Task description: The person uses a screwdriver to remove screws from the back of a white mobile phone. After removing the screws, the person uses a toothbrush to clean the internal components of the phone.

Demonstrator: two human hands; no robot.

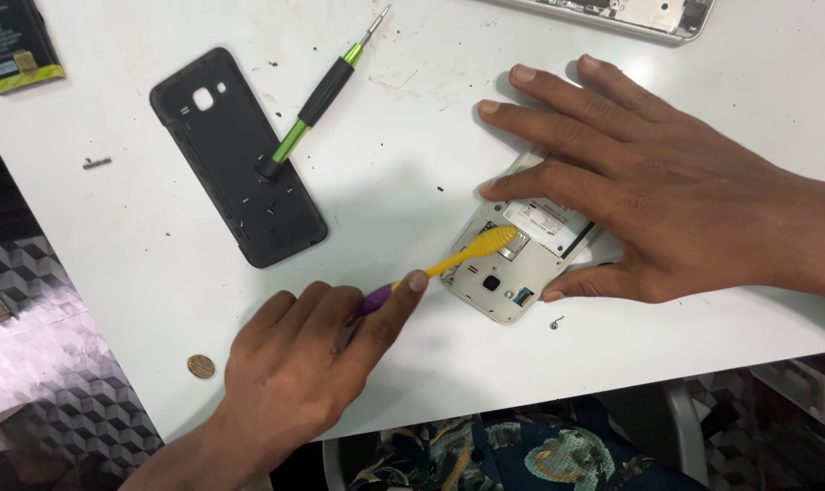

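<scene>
the desk (412,118) was plain white, speckled with small dark bits. at ten o'clock lay a matte black phone back cover (235,155), and across it a screwdriver (317,95) banded black and bright green with a silver tip. near centre, the toothbrush (440,264) had a yellow head and neck and a purple handle. the opened phone (513,264) at three o'clock was off-white with a white label. a coppery coin (201,366) sat at seven o'clock. the floor (58,364) at eight o'clock showed a grey-and-white cube pattern. fabric (513,455) at six o'clock was dark blue with teal and mustard print.
</scene>
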